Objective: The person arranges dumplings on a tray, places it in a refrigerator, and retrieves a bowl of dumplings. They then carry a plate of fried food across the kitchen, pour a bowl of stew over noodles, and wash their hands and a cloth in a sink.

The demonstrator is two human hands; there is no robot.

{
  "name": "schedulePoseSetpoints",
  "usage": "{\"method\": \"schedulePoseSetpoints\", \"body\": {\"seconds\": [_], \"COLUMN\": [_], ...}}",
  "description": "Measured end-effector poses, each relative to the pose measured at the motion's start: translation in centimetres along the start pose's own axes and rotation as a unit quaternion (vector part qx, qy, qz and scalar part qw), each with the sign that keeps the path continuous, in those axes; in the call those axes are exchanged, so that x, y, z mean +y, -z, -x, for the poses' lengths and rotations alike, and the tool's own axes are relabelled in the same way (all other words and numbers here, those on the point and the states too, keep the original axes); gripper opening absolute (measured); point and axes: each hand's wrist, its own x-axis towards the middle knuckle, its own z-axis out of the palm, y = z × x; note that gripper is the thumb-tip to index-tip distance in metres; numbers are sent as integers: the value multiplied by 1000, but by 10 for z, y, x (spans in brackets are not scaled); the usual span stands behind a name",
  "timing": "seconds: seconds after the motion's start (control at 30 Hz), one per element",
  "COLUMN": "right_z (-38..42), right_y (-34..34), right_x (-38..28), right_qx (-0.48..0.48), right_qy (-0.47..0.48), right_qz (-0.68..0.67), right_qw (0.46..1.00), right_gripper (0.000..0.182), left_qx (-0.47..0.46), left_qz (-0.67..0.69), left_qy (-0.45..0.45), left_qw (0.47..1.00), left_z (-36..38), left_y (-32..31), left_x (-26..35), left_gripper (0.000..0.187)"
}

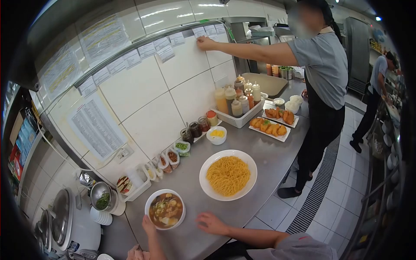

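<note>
At the lower middle, my left hand (149, 227) is closed on the lower left side of a white bowl of soup (183, 213). Brown broth, sliced greens and pale chunks fill the bowl. My right hand (211, 224) is to the right of the bowl, apart from it, over the counter edge. Its fingers are loosely bent and apart, with nothing in them. Beyond my right hand, a large white dish (252, 182) holds a mound of yellow noodles (228, 175).
Along the wall stand sauce jars (195, 129), bags of toppings (172, 158) and a basket of squeeze bottles (239, 119). Fried food plates (270, 129) sit farther right. A co-worker (323, 65) reaches toward the order slips (199, 32). A large cooker (80, 227) is at left.
</note>
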Motion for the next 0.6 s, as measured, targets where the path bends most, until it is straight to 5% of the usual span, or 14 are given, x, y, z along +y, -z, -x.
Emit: {"method": "schedulePoseSetpoints", "body": {"seconds": [0.07,0.17,0.37,0.43,0.6], "right_z": [14,29,27,26,17], "right_y": [20,83,202,224,258], "right_x": [11,23,82,121,154], "right_qx": [-95,-119,129,173,172], "right_qy": [57,73,-11,-108,-129], "right_qz": [-119,-84,36,96,204], "right_qw": [987,987,991,974,955], "right_gripper": [19,11,27,30,29], "left_qx": [27,15,22,35,86], "left_qz": [49,71,5,49,96], "left_qy": [30,31,25,51,79], "left_qw": [998,997,999,997,989], "left_z": [4,3,16,21,23], "left_y": [-3,1,-2,-7,-14], "left_x": [4,-1,15,21,19], "left_gripper": [37,37,34,34,35]}}
